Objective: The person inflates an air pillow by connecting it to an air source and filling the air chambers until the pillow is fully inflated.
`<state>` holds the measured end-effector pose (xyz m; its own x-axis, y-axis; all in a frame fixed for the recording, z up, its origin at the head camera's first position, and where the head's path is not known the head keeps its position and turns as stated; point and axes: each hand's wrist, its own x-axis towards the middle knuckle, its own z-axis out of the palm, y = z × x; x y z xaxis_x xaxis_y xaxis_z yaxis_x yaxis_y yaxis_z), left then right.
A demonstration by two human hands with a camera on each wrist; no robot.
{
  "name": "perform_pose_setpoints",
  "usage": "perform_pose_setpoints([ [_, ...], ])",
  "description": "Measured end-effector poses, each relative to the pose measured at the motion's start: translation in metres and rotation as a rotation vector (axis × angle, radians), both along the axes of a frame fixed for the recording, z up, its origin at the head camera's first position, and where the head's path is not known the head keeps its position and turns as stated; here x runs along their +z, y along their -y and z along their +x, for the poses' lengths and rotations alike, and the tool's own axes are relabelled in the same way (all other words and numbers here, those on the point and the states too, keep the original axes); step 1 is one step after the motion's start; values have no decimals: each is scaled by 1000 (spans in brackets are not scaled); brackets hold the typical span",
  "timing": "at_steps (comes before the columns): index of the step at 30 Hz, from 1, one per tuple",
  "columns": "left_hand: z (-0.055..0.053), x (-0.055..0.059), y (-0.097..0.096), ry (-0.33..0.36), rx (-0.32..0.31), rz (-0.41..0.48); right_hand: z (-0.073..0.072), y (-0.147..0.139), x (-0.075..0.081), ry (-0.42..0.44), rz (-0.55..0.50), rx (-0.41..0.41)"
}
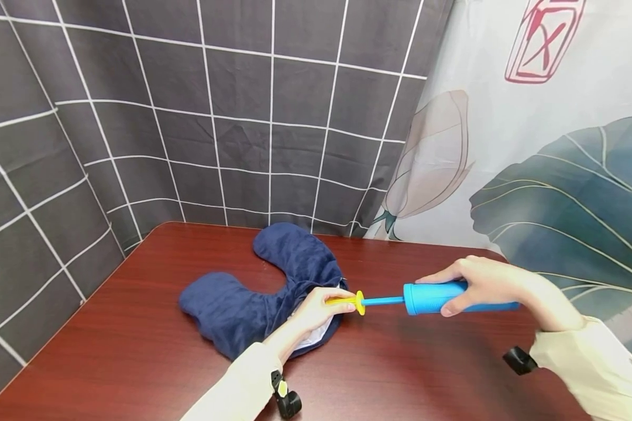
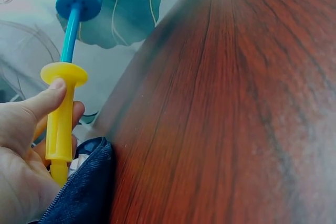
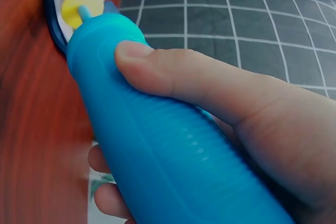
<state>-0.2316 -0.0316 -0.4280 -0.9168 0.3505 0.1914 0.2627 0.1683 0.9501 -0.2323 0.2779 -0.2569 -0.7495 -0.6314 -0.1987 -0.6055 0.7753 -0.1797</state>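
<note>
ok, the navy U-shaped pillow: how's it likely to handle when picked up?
Probably soft and bendy: the navy pillow wrinkles around its bend. Likely not very slippery, as its surface looks like plush fabric. Rolling seems unlikely, since its U shape lies spread across the table.

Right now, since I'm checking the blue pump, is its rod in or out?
Out, at least partly: the blue rod shows bare between the blue barrel and yellow handle.

the neck pillow (image 1: 226, 310) lies on the table (image 1: 137, 333). over its right side is the left hand (image 1: 313, 310), around the pump handle (image 1: 359, 303); farther right of it, the right hand (image 1: 492, 286) around the pump barrel (image 1: 432, 298); behind it, a curtain (image 1: 242, 140).
</note>
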Motion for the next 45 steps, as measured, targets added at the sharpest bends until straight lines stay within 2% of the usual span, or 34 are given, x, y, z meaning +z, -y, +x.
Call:
perform_pose_setpoints([
  [4, 1, 0, 2, -20, -22, 7, 6, -17, 9, -3, -5, -17],
  [8, 1, -2, 3, -69, -39, 7, 11, -34, 18, -9, 8, -40],
  [11, 1, 0, 3, -35, -40, 10, 13, -42, 22, -9, 24, -68],
  [12, 1, 1, 3, -3, -39, 19, 13, -44, 22, -4, 24, -73],
  [15, 0, 2, 2, 30, -32, 15, 13, -44, 23, -3, 23, -68],
  [18, -1, 2, 3, 30, -26, 13, 13, -41, 22, -16, 13, -52],
  [26, -3, 2, 5, 25, -25, -2, 4, -9, 19, -3, 12, 0],
  [31, -2, 0, 6, 51, -25, 34, -5, 21, 15, 56, 48, 6],
  [36, -1, -1, 6, 67, -26, 54, -13, 51, 6, 115, 73, 9],
  [40, -1, -1, 5, 72, -26, 65, -18, 71, -4, 126, 96, 3],
  [45, -1, -1, 4, 43, -31, 46, -23, 87, -17, 124, 90, 18],
])
